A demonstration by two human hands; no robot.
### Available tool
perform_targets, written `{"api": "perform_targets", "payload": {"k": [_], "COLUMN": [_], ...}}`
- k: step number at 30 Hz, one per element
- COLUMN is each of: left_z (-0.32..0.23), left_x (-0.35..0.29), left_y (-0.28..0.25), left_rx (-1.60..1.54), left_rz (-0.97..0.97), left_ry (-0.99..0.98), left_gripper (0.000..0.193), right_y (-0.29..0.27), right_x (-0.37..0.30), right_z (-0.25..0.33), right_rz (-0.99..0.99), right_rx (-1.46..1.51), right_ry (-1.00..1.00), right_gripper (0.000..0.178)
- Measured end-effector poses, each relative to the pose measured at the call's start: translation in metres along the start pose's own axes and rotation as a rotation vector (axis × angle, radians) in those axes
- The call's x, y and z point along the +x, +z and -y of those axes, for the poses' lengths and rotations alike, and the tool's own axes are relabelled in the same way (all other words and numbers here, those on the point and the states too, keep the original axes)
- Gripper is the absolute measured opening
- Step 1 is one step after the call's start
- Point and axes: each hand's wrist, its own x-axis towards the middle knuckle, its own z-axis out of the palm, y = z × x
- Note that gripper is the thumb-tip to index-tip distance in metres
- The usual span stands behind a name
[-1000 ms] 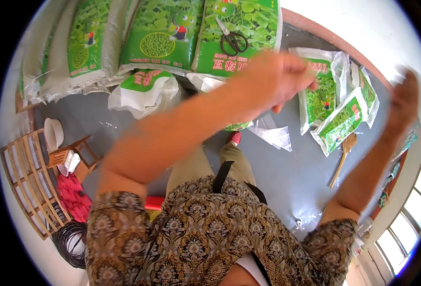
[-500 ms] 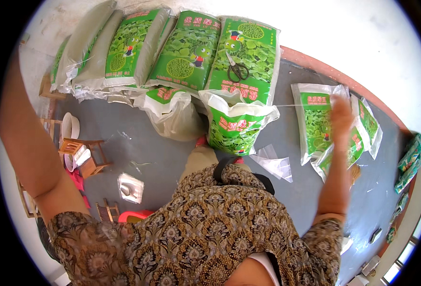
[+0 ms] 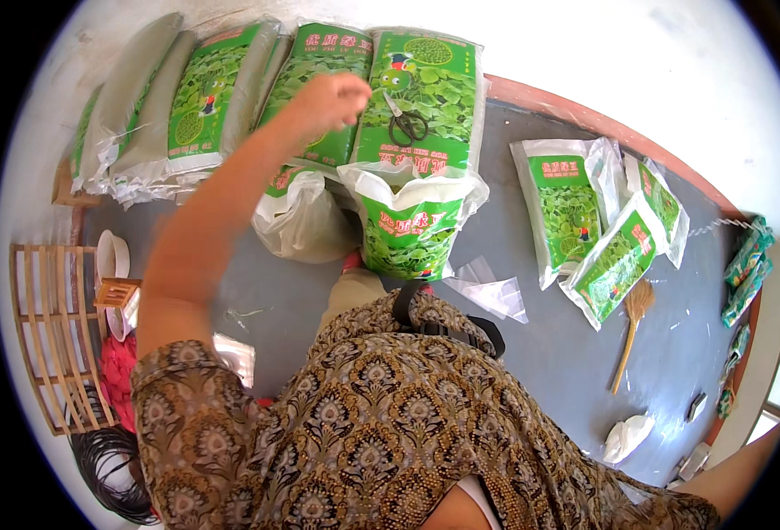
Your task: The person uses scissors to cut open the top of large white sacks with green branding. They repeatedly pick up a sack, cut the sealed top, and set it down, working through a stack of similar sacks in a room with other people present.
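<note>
My left hand [image 3: 337, 97] is raised over the standing green bags, its fingers curled together. Whether something thin is pinched in them, I cannot make out. Close to its right, scissors [image 3: 407, 126] with black handles lie on a full green-printed bag [image 3: 434, 84]. Below them, an open-topped bag [image 3: 407, 234], green with a white inside, stands upright in front of my legs. To its left a clear-sided bag [image 3: 306, 221] leans beside it. My right forearm runs out at the lower right rim, and its hand is out of view.
More full bags [image 3: 200, 97] lean along the wall at far left. Several flatter green bags [image 3: 566, 203] lie on the right, near a straw broom [image 3: 633, 322]. Clear plastic sheets [image 3: 491, 287] rest on the floor. A wooden rack [image 3: 54, 327] and a white basin [image 3: 113, 256] stand at left.
My left hand has come in from the left to the bags. My right hand, which was pulling a thin white strand from the open bag, has gone out of view at lower right; the strand no longer shows.
</note>
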Motion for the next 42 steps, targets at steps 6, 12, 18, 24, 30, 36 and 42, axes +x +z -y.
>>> {"api": "perform_targets", "payload": {"k": [6, 12, 18, 24, 30, 36, 42], "left_z": [0.154, 0.282, 0.374, 0.424, 0.420, 0.438, 0.431], "left_x": [-0.016, -0.142, -0.279, -0.291, -0.331, -0.440, -0.494], "left_y": [0.026, 0.002, -0.035, -0.071, -0.100, -0.058, -0.067], "left_rx": [0.150, 0.354, 0.467, 0.231, -0.011, -0.047, 0.430], "left_rz": [0.166, 0.126, 0.128, -0.031, -0.380, -0.346, -0.082], "left_ry": [-0.160, -0.423, -0.805, -0.899, -0.933, -1.045, -0.913], "left_gripper": [0.019, 0.015, 0.014, 0.018, 0.018, 0.012, 0.013], "right_y": [0.091, 0.247, 0.424, 0.447, 0.456, 0.407, 0.315], "right_x": [-0.012, -0.103, -0.202, -0.275, -0.355, -0.425, -0.515], "right_z": [-0.014, 0.043, 0.272, 0.521, 0.596, 0.664, 0.708], "right_rz": [0.524, 0.956, 1.019, 1.071, 1.159, 0.982, 1.683], "right_rx": [-0.283, 0.002, 0.026, 0.247, 0.409, 0.610, 0.906], "right_ry": [0.136, 0.320, -0.452, -0.402, -0.807, -0.865, -0.152], "right_gripper": [0.045, 0.048, 0.039, 0.036, 0.019, 0.030, 0.028]}}
